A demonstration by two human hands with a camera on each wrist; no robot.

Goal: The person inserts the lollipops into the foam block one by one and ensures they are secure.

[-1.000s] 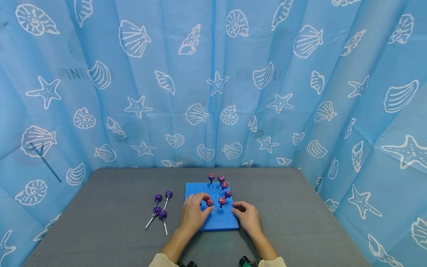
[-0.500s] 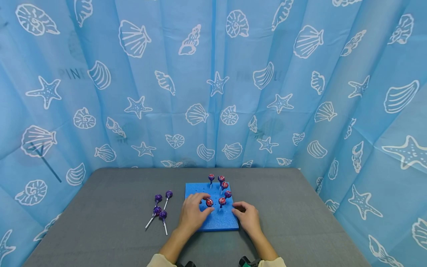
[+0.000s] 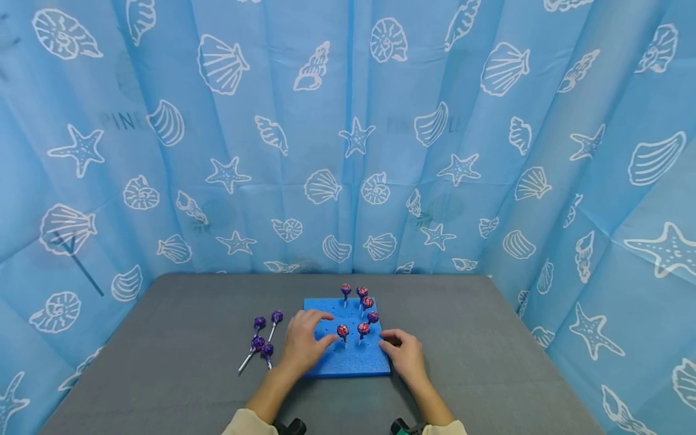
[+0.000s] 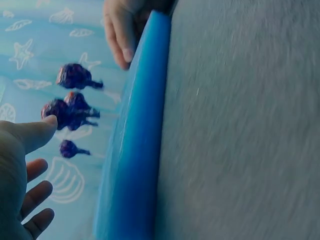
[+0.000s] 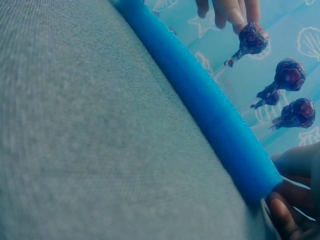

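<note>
Head view: left hand [image 3: 302, 344] lies flat on the left part of the foam block [image 3: 353, 359], fingers spread and straight, holding nothing. A second ago this hand's fingertips were closed around the near-left red lollipop [image 3: 342, 330]; that lollipop now stands free in the block, and the hand has shifted left, thumb tip just beside its stick. Right hand [image 3: 403, 352] is unchanged: it rests at the block's right edge, fingers loosely curled against the foam. Whether it grips the edge cannot be told; the right wrist view shows fingertips [image 5: 280, 212] touching the block's corner only. Six red lollipops stand upright in the block's right half, same count as before. Four purple lollipops [image 3: 263, 338] lie on the grey table [image 3: 163, 362], just left of the left hand, positions unchanged. The block has not moved.
</note>
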